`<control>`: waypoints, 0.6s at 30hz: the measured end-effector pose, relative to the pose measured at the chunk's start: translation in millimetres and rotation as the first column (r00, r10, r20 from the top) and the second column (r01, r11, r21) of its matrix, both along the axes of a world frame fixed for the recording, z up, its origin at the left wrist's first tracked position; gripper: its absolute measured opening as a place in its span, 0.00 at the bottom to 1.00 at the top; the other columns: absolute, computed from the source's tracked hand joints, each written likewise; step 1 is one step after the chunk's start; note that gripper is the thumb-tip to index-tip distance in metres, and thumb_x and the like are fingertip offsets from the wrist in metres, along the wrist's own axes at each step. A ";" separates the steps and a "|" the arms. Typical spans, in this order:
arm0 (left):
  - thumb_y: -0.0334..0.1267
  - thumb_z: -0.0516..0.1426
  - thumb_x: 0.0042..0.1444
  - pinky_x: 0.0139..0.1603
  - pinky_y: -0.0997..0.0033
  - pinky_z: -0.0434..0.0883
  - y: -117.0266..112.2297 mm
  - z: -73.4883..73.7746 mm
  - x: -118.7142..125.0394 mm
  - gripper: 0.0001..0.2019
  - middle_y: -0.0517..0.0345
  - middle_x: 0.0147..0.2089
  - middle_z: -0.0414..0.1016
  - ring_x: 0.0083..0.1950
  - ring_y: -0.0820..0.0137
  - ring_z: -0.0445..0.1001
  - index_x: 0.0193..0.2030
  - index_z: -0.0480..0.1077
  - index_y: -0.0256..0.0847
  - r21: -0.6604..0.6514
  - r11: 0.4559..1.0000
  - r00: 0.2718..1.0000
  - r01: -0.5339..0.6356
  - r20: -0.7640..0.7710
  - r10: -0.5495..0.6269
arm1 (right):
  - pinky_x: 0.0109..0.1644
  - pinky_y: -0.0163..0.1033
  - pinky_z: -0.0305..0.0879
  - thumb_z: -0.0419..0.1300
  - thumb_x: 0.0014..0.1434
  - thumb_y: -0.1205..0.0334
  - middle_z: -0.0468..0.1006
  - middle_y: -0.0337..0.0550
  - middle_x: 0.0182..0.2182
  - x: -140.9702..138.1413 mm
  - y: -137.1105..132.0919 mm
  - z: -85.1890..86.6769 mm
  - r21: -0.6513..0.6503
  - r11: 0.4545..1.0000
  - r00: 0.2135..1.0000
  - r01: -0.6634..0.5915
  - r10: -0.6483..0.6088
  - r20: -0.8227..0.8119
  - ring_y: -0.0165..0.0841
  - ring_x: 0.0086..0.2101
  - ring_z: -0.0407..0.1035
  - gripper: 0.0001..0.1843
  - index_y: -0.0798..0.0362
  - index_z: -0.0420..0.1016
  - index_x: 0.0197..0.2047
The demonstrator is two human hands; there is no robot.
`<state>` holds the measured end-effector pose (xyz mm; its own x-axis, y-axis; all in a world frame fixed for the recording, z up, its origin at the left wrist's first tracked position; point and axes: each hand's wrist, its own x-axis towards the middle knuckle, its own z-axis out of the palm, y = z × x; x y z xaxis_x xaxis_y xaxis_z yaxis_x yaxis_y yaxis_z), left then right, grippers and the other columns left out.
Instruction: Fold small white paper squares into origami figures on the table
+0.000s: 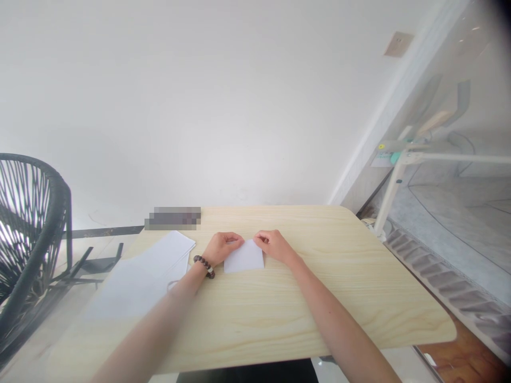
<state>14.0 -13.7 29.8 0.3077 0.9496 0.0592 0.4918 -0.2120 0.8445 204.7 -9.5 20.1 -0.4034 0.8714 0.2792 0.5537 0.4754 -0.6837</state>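
A small white sheet of paper (pixel 244 259) lies near the middle of the wooden table, its far edge between my two hands. My left hand (pixel 224 248), with a dark bead bracelet (pixel 204 266) at its wrist, pinches the paper's far left corner between thumb and fingers. On the other side, my right hand (pixel 273 244) pinches the far right corner with thumb and index finger. Whether the paper is a single layer or folded, I cannot tell.
Larger white sheets (pixel 139 282) lie at the table's left. A blurred-out dark object (pixel 172 218) sits at the back left edge of the table (pixel 339 298). A woven chair (pixel 48 213) stands at the left, and a white metal frame (pixel 389 197) at the right.
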 end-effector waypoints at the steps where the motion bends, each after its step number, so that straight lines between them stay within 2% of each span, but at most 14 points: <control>1: 0.47 0.50 0.46 0.29 0.76 0.64 0.1 0.0 -0.2 0.16 0.57 0.33 0.74 0.33 0.69 0.69 0.31 0.71 0.37 0.001 1.000 1.000 0.008 -0.002 -0.008 | 0.26 0.29 0.53 0.48 0.52 0.61 0.70 0.37 0.21 1.3 0.4 0.1 -0.007 1.000 1.000 -0.009 0.009 0.005 0.24 0.22 0.60 0.12 0.55 0.69 0.25; 6: 0.45 0.50 0.48 0.31 0.75 0.65 3.0 -3.7 -2.4 0.15 0.56 0.33 0.74 0.33 0.68 0.70 0.33 0.71 0.37 -0.013 1.000 0.999 0.026 0.026 -0.026 | 0.27 0.29 0.53 0.47 0.52 0.62 0.69 0.37 0.22 19.0 5.1 2.8 -0.027 0.999 1.000 -0.025 0.025 0.017 0.24 0.23 0.59 0.11 0.55 0.68 0.25; 10: 0.41 0.49 0.48 0.32 0.74 0.67 5.6 -8.4 -2.8 0.14 0.55 0.30 0.74 0.30 0.70 0.70 0.35 0.70 0.35 -0.083 0.994 0.993 0.064 0.102 -0.055 | 0.27 0.29 0.53 0.46 0.52 0.61 0.69 0.37 0.23 31.1 7.1 5.2 -0.044 0.999 1.000 0.005 -0.004 0.030 0.24 0.23 0.58 0.12 0.55 0.68 0.26; 18: 0.37 0.47 0.47 0.35 0.72 0.69 3.6 -5.8 0.3 0.14 0.55 0.33 0.74 0.33 0.70 0.71 0.36 0.70 0.34 -0.139 0.988 0.974 0.065 0.222 -0.033 | 0.26 0.29 0.52 0.45 0.53 0.61 0.68 0.37 0.22 32.0 7.9 4.8 -0.055 0.998 0.999 -0.001 0.004 0.047 0.24 0.23 0.57 0.13 0.56 0.67 0.26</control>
